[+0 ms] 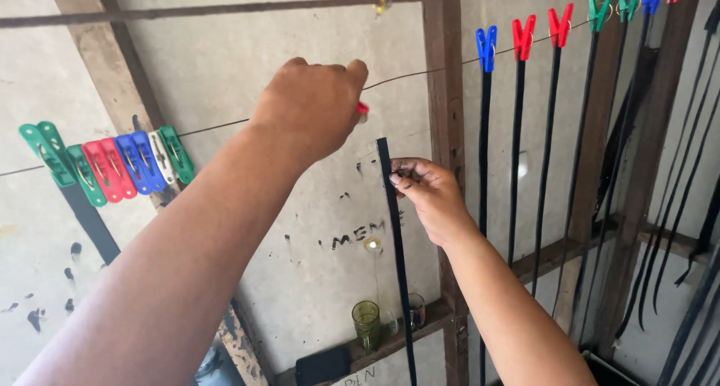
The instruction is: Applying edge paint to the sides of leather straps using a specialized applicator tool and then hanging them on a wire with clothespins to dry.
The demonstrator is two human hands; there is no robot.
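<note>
The black strip (pixel 395 258) hangs almost straight down in front of the pale wall, its top end just below the thin wire line (pixel 217 125) and its lower end running out of view at the bottom; the right hand (pixel 427 195) pinches it near the top between ink-stained fingertips (pixel 397 180), closed on the strip; the left hand (pixel 311 105) is raised to the wire just above, curled shut around a red clothes peg (pixel 362 109) of which only a tip shows, so whether the peg's mouth is open cannot be told.

To do this well, the person would do best to keep the strip's top edge lifted flush against the wire before the peg bites, so that peg, wire and strip are caught together; the right fingers should sit just under the peg's reach, not in it; the strip should hang plumb like the ones already pegged.

Those hung strips (pixel 517 154) dangle to the right, each under a peg: blue (pixel 486 47), red (pixel 523 35), red again (pixel 559 23), then green (pixel 599 10); a spacing like theirs would keep wet faces apart. On the left a cluster of spare pegs (pixel 112 165) is clipped to the same wire; below, a green glass (pixel 366 322) stands on a wooden ledge (pixel 420 326).
</note>
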